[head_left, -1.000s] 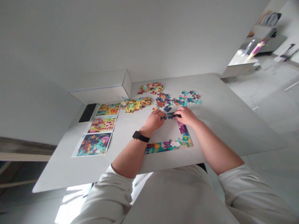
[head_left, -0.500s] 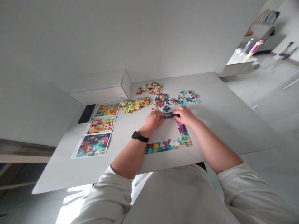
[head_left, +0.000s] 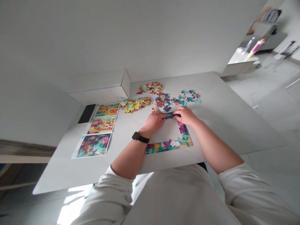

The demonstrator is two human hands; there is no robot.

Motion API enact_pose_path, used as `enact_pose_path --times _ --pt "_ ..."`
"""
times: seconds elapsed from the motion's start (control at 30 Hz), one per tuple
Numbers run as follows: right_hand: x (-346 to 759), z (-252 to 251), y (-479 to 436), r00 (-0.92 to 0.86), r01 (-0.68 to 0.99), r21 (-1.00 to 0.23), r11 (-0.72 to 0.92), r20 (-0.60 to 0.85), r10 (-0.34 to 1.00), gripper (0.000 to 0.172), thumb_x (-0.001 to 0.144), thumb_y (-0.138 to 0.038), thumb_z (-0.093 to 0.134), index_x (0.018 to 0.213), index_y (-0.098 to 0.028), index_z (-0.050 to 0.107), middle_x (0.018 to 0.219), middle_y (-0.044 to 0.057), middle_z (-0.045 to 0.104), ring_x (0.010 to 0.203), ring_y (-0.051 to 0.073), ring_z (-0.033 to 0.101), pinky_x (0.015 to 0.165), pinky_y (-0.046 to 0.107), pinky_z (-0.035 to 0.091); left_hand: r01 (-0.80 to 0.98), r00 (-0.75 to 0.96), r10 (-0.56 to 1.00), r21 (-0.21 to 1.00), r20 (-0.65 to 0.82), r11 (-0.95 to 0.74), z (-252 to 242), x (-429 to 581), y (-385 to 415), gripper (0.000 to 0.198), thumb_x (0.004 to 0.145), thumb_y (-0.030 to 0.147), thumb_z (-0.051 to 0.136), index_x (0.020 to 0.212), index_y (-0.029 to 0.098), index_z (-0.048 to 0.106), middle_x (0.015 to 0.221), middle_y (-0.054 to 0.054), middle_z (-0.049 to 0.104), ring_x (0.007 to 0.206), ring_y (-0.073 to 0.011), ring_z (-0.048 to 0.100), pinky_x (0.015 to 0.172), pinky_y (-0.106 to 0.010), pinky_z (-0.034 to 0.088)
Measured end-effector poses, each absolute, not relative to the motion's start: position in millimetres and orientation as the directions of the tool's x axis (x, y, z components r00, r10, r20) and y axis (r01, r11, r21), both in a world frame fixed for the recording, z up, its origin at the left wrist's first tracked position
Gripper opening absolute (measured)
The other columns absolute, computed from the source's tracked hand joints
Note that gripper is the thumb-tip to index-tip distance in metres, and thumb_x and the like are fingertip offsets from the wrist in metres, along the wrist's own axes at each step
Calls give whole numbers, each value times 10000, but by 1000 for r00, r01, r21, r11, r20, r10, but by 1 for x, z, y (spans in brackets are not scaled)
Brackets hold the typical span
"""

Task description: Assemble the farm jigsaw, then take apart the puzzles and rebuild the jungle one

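Observation:
A strip of dark blue jigsaw pieces (head_left: 168,115) lies along the top of a partly joined puzzle border. My left hand (head_left: 154,120), with a black watch at the wrist, has its fingers closed on the strip's left end. At the strip's right end, the fingers of my right hand (head_left: 185,115) pinch the pieces near the corner. Joined border pieces (head_left: 166,144) run down the right side and along the bottom, showing a white rabbit and leaves. A loose dark blue piece (head_left: 167,108) lies just beyond the strip. My fingers partly cover the pieces they hold.
Loose piles of yellow pieces (head_left: 134,105), red and pink pieces (head_left: 151,87) and blue-teal pieces (head_left: 185,98) lie behind my hands. Picture sheets (head_left: 94,145) and a phone (head_left: 87,114) lie at the left. A white box (head_left: 100,89) stands against the wall.
My left hand's fingers have shifted slightly on the strip, and a little more of its right end shows. Otherwise things look the same.

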State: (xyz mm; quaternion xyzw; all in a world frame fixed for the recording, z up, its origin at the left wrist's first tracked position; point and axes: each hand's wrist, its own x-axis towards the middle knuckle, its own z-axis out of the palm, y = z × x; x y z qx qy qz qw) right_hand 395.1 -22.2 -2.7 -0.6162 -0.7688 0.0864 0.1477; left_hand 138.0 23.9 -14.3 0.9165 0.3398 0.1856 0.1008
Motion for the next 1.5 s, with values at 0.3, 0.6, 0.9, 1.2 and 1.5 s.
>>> enact_pose_path --times 0.3,0.6,0.9,1.2,1.5 --pt "393 0 -23 -187 921 -327 213 109 976 255 980 -294 731 1204 -286 852 1259 99 738 1213 290 674 1113 440 513 616 687 678 285 260 -734 -7 139 17 238 1013 277 631 1134 290 836 1264 -58 764 1200 -253 676 1120 -445 535" --pt "394 -1 -23 -190 922 -321 217 112 975 255 987 -306 722 1208 -299 849 1256 86 738 1208 284 669 1109 431 508 650 667 704 271 245 -710 -5 139 15 277 998 282 630 1187 274 832 1304 -75 758 1211 -275 681 1118 -448 539" --pt "396 -4 -22 -202 918 -324 230 119 972 260 985 -311 708 1203 -311 851 1244 82 736 1194 286 660 1093 437 508 628 680 689 286 250 -723 -6 138 16 248 1002 308 634 1129 278 845 1276 -68 762 1193 -266 688 1113 -444 537" --pt "395 -3 -23 -200 920 -319 228 119 973 276 977 -274 702 1208 -300 850 1255 87 741 1207 287 668 1114 435 512 614 683 674 278 283 -739 -5 139 14 290 1022 272 612 1216 299 825 1322 -60 757 1247 -270 675 1138 -466 537" --pt "408 5 -21 -103 903 -391 176 200 974 505 916 11 525 1231 -234 834 1302 90 763 1209 243 694 1130 366 513 519 762 598 318 248 -793 -12 140 15 305 1015 321 655 1281 261 791 1430 -75 733 1332 -273 671 1220 -491 498"
